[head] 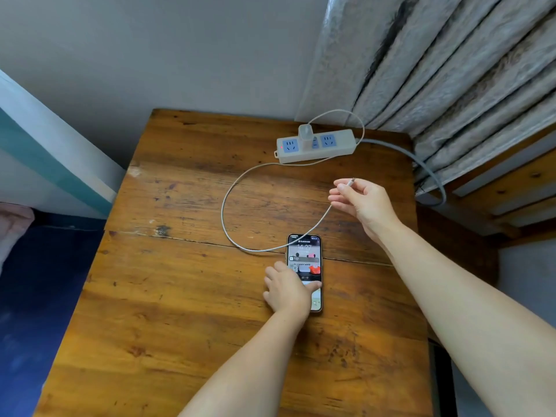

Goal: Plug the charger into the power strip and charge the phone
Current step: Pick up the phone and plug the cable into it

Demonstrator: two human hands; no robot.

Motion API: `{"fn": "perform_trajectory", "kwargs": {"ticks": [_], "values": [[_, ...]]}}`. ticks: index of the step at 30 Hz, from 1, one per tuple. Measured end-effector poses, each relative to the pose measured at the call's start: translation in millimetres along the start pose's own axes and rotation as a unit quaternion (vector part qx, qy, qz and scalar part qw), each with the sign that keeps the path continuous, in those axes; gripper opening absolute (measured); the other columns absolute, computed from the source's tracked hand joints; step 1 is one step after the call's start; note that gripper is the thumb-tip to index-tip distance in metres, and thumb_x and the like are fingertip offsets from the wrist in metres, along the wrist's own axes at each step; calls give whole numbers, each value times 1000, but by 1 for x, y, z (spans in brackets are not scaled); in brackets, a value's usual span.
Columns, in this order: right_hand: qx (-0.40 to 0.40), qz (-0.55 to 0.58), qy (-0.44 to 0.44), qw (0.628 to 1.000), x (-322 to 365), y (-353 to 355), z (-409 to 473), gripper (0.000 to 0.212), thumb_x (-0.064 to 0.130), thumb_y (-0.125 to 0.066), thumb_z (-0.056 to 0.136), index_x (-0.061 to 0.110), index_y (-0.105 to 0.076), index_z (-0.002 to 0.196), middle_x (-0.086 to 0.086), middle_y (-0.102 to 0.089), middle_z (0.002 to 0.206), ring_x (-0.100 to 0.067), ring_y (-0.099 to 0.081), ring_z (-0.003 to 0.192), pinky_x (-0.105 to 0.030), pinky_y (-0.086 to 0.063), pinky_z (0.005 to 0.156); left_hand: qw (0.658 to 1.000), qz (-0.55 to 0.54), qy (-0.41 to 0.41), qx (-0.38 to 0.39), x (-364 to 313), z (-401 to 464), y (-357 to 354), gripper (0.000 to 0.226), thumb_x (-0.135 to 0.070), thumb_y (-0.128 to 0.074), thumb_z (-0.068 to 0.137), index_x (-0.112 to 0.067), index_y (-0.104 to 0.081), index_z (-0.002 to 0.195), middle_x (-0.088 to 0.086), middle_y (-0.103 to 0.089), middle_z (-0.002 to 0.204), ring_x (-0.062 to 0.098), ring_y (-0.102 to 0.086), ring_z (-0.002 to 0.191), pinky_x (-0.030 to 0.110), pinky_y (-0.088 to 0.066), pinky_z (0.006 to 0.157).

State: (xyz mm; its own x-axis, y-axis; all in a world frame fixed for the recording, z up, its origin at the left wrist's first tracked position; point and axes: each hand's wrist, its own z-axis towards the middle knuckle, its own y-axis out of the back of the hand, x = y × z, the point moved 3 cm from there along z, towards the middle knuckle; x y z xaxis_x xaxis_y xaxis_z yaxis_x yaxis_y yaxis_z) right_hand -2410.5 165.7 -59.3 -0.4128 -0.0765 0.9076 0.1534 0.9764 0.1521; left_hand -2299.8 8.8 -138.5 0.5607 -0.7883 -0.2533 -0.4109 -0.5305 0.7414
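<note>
The right hand (362, 203) has its grip pinched shut on the free plug end of the white cable (224, 203), held in the air above the phone (304, 254). The left hand (287, 290) lies on the phone's lower half, thumb across the lit screen, fingers loosely curled, not visibly closed around it. Beyond the phone on the desk (180, 311), the charger (306, 134) sits plugged into the power strip (340, 145).

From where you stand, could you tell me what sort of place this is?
Probably a bedroom or other home room: a worn wooden table set in a corner, grey curtains beside it, and what looks like bedding at the far left.
</note>
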Motion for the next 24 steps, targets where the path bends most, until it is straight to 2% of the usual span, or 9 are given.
{"fn": "perform_trajectory", "kwargs": {"ticks": [2,4,6,9,12,16,19,21,24], "values": [[12,28,0,1000,5,-3,1,25,14,-54,94,5,-60,116,-10,-69,101,-18,-71,93,-27,-59,80,999,-39,-15,33,3,5,1,70,-51,-74,69,-12,-45,119,9,-51,125,27,-48,118,42,-45,92],[21,62,-4,998,13,-8,2,26,13,-49,96,5,-58,119,-9,-68,104,-18,-70,96,-27,-59,82,985,-134,-61,92,2,6,7,49,-38,-71,77,-14,-53,115,8,-59,120,25,-58,108,39,-51,87],[21,80,-2,997,21,-13,3,25,14,-46,97,5,-59,117,-9,-68,104,-17,-70,97,-27,-58,83,950,-234,-99,179,4,3,18,34,-22,-67,82,-16,-55,113,8,-65,117,22,-63,100,39,-55,85],[22,82,15,996,31,-21,1,20,17,-49,96,9,-65,105,-9,-69,102,-18,-71,95,-27,-59,81,884,-303,-133,330,12,-6,42,32,-15,-63,84,-16,-56,116,8,-68,115,19,-66,98,38,-55,88],[38,38,41,998,40,-29,-5,16,17,-49,96,14,-65,98,-8,-68,97,-18,-70,92,-24,-60,76,823,-389,-156,384,26,-5,82,39,-17,-67,82,-19,-55,119,5,-71,110,20,-68,95,32,-57,75],[76,-95,83,989,43,-41,-17,15,19,-51,95,15,-65,98,-4,-67,88,-11,-64,76,-18,-56,59,736,-552,-151,362,28,5,129,40,-13,-67,78,-17,-57,116,5,-74,97,21,-70,85,34,-59,64],[80,-169,99,977,45,-55,-31,20,24,-51,94,16,-68,88,5,-68,75,-8,-59,73,-19,-44,67,665,-674,-122,298,17,19,150,40,-9,-56,83,-11,-53,122,14,-71,100,25,-70,85,41,-61,68],[111,-155,78,978,45,-67,-45,19,24,-52,92,18,-67,83,8,-69,66,-5,-60,72,-16,-43,70,609,-745,-78,260,12,26,160,38,-7,-46,92,-8,-46,130,19,-69,103,27,-70,88,44,-60,71],[197,-80,37,977,42,-89,-69,19,20,-53,92,16,-69,82,9,-66,58,2,-58,60,-11,-49,64,531,-821,12,210,11,35,169,38,-9,-43,96,-3,-41,133,24,-55,131,34,-58,113,47,-51,82]]}}
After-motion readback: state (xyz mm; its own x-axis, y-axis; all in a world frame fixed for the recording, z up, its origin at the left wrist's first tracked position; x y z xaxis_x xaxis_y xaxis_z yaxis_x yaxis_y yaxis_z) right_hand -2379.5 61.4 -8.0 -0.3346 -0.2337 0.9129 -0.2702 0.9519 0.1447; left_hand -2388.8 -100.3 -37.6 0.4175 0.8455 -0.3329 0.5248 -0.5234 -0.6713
